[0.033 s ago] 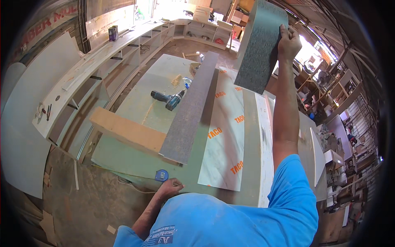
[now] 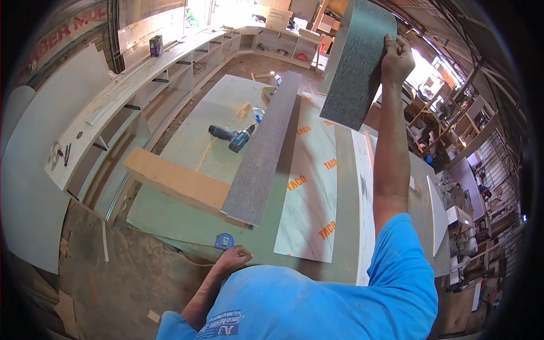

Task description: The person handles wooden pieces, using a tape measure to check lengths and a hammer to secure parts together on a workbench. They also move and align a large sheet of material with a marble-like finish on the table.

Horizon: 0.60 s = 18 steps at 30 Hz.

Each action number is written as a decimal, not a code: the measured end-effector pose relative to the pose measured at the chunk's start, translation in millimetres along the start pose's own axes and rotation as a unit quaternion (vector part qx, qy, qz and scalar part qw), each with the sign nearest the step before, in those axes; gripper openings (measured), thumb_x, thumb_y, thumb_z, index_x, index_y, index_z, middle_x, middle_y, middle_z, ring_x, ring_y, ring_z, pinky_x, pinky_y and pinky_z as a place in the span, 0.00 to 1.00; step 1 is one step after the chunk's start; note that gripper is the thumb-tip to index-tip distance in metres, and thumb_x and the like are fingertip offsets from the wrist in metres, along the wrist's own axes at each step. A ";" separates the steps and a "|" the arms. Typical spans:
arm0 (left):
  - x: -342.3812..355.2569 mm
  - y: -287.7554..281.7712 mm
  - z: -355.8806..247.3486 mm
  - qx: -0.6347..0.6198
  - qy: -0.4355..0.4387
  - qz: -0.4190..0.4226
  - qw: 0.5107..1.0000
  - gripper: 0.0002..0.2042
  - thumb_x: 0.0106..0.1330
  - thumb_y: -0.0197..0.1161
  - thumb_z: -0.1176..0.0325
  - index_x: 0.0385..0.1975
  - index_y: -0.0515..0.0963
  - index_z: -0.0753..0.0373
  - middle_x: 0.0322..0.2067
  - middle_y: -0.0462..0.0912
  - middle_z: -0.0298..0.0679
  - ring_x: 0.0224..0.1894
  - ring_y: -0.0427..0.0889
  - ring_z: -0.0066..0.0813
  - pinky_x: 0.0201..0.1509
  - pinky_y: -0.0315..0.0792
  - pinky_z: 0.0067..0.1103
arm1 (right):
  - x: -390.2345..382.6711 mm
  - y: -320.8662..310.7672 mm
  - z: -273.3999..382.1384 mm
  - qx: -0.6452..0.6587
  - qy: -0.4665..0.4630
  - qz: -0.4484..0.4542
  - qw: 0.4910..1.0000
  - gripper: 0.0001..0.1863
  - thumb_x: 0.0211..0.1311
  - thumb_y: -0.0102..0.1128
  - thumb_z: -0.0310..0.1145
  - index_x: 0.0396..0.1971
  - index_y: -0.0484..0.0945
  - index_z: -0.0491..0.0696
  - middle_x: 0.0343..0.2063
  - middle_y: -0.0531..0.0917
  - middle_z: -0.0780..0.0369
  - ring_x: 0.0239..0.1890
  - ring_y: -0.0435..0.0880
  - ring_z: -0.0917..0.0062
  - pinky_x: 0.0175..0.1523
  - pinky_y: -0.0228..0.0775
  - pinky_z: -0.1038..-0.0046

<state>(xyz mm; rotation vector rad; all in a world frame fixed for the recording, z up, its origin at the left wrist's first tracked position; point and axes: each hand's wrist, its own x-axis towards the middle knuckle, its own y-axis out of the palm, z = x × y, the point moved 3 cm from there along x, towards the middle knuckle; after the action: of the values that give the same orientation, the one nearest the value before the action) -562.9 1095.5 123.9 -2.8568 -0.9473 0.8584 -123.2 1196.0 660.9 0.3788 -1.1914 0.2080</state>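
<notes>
My right hand [image 2: 398, 59] is raised at the upper right, its thumb and fingers pinching the edge of a bent dark grey laminate strip [image 2: 354, 85]. The strip curves over at the top, and its lower end hangs above the worktable [image 2: 170, 209]. My left hand [image 2: 235, 259] leans on the table's near edge with fingers curled in and nothing seen in them. Just beyond it lies a blue tape measure [image 2: 224, 241]. Ahead of that stands an L-shaped wooden frame, with a bare wood board [image 2: 175, 180] joined to a grey-faced board [image 2: 263, 153].
A cordless drill [image 2: 232, 137] lies beside the grey-faced board, near some sawdust [image 2: 243, 111]. Marble-patterned sheet [image 2: 306, 198] with orange print spreads to its right. Along the left runs a long white cabinet [image 2: 119, 102] with open compartments. Shelves with clutter [image 2: 453, 124] stand at the right.
</notes>
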 end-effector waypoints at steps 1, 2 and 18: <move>-4.7 -5.8 1.0 -0.015 0.011 0.012 1.000 0.23 0.58 0.69 0.54 0.40 0.79 0.72 0.36 0.84 0.50 0.36 0.84 0.32 0.41 0.78 0.27 | -10.2 3.1 14.4 0.010 -0.007 -0.008 1.000 0.14 0.59 0.68 0.34 0.38 0.81 0.39 0.19 0.75 0.73 0.21 0.68 0.90 0.26 0.59 0.82; -7.6 -9.9 2.0 -0.031 0.022 0.024 0.999 0.24 0.59 0.69 0.54 0.41 0.79 0.73 0.37 0.84 0.51 0.36 0.84 0.32 0.41 0.79 0.27 | -19.8 5.2 22.5 0.007 -0.010 -0.008 1.000 0.14 0.59 0.68 0.34 0.38 0.81 0.39 0.19 0.75 0.73 0.21 0.68 0.90 0.26 0.59 0.82; -41.4 -78.0 76.2 0.075 0.055 -0.014 0.996 0.15 0.67 0.62 0.60 0.21 0.77 0.63 0.20 0.78 0.33 0.21 0.73 0.20 0.24 0.67 0.22 | -441.5 9.1 29.5 -0.183 0.389 0.164 0.888 0.15 0.60 0.65 0.33 0.41 0.79 0.37 0.31 0.84 0.57 0.34 0.82 0.73 0.45 0.73 0.71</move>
<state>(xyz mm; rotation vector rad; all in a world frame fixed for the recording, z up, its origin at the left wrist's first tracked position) -671.9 1124.3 93.6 -2.7248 -0.8702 0.7283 -311.5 1210.5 260.6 -0.2436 -0.4638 0.3775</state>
